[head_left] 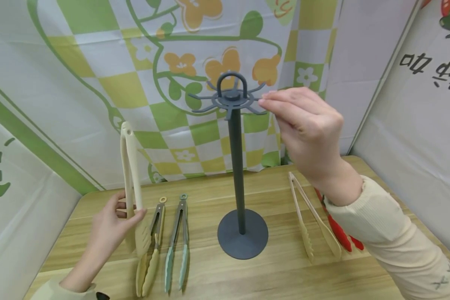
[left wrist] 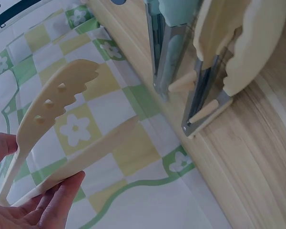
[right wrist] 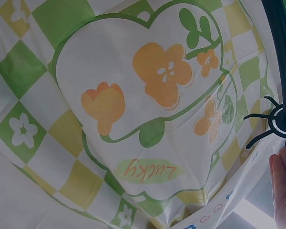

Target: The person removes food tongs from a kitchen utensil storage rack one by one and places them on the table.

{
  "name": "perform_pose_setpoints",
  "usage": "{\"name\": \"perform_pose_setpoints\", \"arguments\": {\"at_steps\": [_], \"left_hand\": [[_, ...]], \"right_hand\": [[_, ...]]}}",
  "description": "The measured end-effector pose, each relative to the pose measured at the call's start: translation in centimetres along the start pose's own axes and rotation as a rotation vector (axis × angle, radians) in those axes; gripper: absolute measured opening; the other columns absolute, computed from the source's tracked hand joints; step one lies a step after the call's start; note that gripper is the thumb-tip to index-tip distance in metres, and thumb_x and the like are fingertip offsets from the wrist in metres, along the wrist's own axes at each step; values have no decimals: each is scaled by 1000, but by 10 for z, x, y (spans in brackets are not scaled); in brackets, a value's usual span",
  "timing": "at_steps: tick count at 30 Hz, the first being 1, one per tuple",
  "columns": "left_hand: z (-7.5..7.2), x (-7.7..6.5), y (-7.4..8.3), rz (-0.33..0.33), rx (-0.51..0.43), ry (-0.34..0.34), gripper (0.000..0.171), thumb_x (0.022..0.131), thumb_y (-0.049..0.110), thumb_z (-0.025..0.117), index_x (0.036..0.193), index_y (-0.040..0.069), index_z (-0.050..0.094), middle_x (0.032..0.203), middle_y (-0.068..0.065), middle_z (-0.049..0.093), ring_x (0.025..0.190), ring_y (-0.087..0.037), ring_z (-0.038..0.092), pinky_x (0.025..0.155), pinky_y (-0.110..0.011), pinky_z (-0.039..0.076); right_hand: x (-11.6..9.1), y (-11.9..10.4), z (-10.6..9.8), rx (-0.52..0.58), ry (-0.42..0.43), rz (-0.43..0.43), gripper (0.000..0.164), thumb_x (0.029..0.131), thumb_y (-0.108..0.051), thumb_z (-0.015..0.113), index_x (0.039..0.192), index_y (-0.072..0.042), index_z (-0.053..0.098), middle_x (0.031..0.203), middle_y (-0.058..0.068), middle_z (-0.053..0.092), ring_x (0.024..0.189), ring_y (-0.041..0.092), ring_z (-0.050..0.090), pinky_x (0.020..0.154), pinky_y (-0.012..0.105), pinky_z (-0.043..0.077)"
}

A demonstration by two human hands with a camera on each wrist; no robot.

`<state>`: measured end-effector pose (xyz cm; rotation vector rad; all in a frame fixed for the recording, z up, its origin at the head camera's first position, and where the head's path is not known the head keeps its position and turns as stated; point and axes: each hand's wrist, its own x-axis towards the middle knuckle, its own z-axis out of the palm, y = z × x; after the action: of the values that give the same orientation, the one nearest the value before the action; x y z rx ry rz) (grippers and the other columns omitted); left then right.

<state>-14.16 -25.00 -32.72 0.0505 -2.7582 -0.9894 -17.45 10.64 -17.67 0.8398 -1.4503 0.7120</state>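
Observation:
My left hand (head_left: 110,227) holds a pair of cream tongs (head_left: 135,175) upright at the left, hinged end up. In the left wrist view, one arm of these tongs (left wrist: 50,100) shows a toothed edge and small holes, with thumb and fingers on either side. A dark grey utensil stand (head_left: 237,166) rises mid-table, with hooks spread round its top and a loop handle above. With thumb and fingertips, my right hand (head_left: 311,129) pinches one hook on the stand's right side. The right wrist view catches only fingers (right wrist: 283,186) beside the hooks.
Yellow-tipped tongs (head_left: 151,254) and teal-tipped tongs (head_left: 178,246) lie left of the stand's round base (head_left: 243,246). Pale beige tongs (head_left: 303,216) and red tongs (head_left: 339,229), partly behind my right arm, lie at the right. A patterned cloth (head_left: 195,146) hangs behind the wooden table (head_left: 277,271).

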Motion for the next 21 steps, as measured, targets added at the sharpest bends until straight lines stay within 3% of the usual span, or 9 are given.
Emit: {"name": "perform_pose_setpoints", "arguments": {"at_steps": [10, 21], "left_hand": [[-7, -6, -10, 4, 34, 6, 63, 80, 29, 70, 123, -7, 42, 99, -27, 60, 81, -34, 64, 54, -28, 53], [-14, -13, -24, -71, 65, -52, 70, 81, 35, 68, 128, -7, 38, 105, -29, 58, 83, -35, 63, 55, -31, 53]], "right_hand": [[0, -1, 0, 2, -9, 4, 15, 84, 4, 59, 76, 2, 72, 78, 13, 69, 73, 28, 64, 75, 33, 54], [-2, -1, 0, -3, -19, 12, 16, 85, 2, 59, 76, 3, 72, 78, 14, 69, 73, 27, 64, 74, 32, 54]]}}
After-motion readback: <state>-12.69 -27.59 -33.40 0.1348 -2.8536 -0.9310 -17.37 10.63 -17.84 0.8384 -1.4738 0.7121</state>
